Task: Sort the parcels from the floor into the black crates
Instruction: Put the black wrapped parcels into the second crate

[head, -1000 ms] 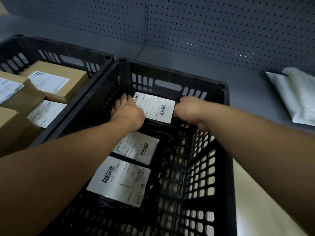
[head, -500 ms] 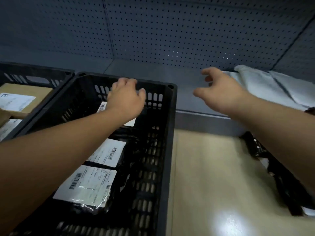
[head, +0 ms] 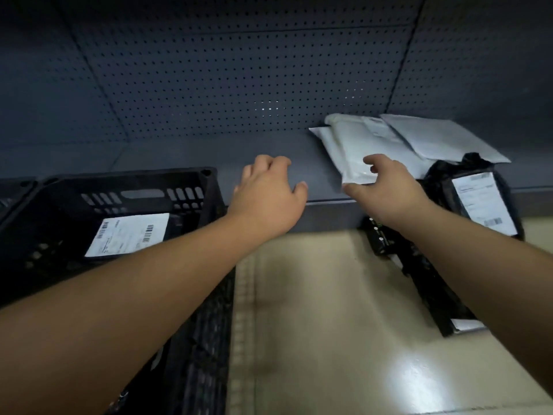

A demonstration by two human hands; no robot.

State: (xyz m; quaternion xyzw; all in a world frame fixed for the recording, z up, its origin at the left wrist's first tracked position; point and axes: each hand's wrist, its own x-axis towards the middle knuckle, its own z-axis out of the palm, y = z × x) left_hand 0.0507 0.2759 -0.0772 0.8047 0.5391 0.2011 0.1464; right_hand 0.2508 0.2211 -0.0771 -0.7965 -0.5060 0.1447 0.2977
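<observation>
A black crate [head: 191, 181] stands at the left, holding a black parcel with a white label [head: 128, 233]. My left hand [head: 266, 193] hovers empty, fingers loosely curled, just right of the crate's far corner over the grey shelf ledge. My right hand [head: 386, 187] is spread at the near corner of a white parcel [head: 353, 148] lying on the ledge, thumb under its edge; no firm grip shows. More white mailers [head: 443, 139] lie behind it. A black parcel with a white label [head: 478, 199] leans at the far right.
Another black parcel [head: 419, 271] lies on the beige floor [head: 314, 310] under my right forearm. A dark pegboard wall [head: 239, 70] rises behind the grey shelf ledge [head: 194, 154]. A second black crate's corner [head: 15, 187] shows at the far left.
The view has swung right. Both hands left the crate; my left hand moved past its right corner and my right hand reached onto the ledge to the white parcel.
</observation>
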